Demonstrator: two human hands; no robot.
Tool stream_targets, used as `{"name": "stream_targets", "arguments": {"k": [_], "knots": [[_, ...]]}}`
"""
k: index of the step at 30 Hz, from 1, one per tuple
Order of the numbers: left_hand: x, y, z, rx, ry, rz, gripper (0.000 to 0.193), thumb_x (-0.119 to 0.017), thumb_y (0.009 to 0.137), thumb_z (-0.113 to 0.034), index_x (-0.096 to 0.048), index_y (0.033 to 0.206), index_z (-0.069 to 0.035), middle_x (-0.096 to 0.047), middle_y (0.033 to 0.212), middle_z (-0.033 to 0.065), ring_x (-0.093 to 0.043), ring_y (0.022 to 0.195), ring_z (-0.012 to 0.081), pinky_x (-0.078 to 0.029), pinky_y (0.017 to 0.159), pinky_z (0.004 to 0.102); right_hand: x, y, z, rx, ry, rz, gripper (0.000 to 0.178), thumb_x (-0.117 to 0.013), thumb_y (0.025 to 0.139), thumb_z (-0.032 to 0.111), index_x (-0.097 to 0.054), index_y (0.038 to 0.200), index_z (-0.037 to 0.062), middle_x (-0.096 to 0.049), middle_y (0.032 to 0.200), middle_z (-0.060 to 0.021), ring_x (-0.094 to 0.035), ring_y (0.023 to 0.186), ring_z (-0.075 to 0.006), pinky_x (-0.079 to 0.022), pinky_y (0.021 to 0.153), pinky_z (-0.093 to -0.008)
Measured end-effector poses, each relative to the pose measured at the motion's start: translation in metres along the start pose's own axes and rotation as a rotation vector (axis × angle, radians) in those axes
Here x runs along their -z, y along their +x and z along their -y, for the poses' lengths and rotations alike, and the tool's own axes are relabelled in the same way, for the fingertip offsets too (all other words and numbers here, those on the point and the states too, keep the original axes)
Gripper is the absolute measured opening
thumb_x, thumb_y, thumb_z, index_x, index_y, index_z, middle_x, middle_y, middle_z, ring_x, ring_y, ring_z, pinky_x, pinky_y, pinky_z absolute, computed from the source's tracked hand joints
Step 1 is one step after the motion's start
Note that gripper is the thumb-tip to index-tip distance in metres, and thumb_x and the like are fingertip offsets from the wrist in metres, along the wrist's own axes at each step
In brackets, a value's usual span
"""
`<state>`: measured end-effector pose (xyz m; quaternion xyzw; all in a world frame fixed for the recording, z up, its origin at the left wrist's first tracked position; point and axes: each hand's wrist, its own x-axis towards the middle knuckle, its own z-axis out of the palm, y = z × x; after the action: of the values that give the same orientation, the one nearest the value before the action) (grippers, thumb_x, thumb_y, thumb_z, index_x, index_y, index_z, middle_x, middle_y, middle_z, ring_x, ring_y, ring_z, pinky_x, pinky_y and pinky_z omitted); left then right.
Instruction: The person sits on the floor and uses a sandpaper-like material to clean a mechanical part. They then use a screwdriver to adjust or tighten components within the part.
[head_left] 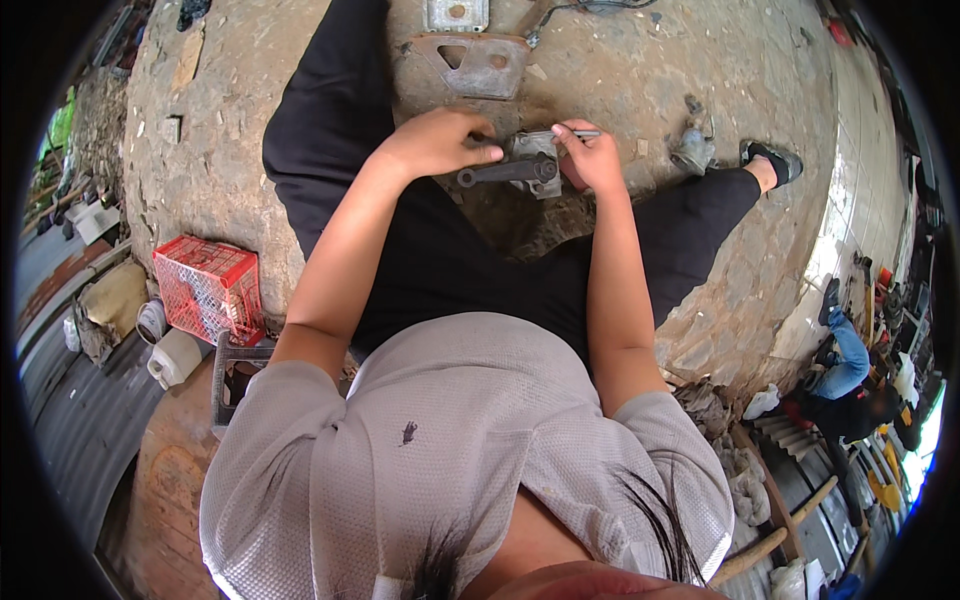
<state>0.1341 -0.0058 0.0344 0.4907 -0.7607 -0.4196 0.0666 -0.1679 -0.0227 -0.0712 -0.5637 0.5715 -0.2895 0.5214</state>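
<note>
A silver-grey metal casting [534, 150] sits between my hands, above the ground between my legs. Across its near side lies a dark metal arm with a round eye at its end [500, 173]. My right hand [592, 158] is at the casting's right side, thumb and fingers closed on a thin metal rod [578, 134] that crosses the casting's top. To the left is my left hand [445, 142], its thumb stretched toward the dark arm and apart from the bent forefinger. Nothing shows between them; its other fingers are mostly hidden.
Beyond my hands lie a metal plate with a triangular hole [485, 68] and a square metal piece [457, 14]. A small metal part [693, 148] rests near my right foot. At left stand a red crate [208, 285] and a white jug [175, 358]. Another person [848, 365] is far right.
</note>
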Motion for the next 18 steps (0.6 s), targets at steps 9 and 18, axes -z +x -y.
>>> {"name": "stream_targets", "arguments": {"k": [9, 18], "knots": [[-0.035, 0.024, 0.013, 0.157, 0.173, 0.460, 0.062, -0.078, 0.087, -0.058, -0.074, 0.120, -0.007, -0.078, 0.107, 0.0171, -0.074, 0.103, 0.0353, -0.055, 0.089, 0.0474, 0.001, 0.002, 0.000, 0.005, -0.061, -0.004, 0.029, -0.079, 0.099, 0.030, -0.078, 0.098, 0.0012, -0.077, 0.083, -0.0047, -0.067, 0.076, -0.0127, -0.053, 0.074, -0.0316], [-0.042, 0.039, 0.018, 0.144, 0.093, 0.627, 0.038, -0.074, 0.084, -0.036, -0.076, 0.104, -0.004, -0.076, 0.089, 0.0133, -0.074, 0.086, 0.0298, -0.055, 0.080, 0.0444, 0.001, 0.004, 0.005, 0.002, -0.033, -0.010, 0.026, -0.080, 0.099, 0.026, -0.078, 0.100, 0.0006, -0.077, 0.083, -0.0047, -0.069, 0.079, -0.0127, -0.054, 0.076, -0.0309]]}}
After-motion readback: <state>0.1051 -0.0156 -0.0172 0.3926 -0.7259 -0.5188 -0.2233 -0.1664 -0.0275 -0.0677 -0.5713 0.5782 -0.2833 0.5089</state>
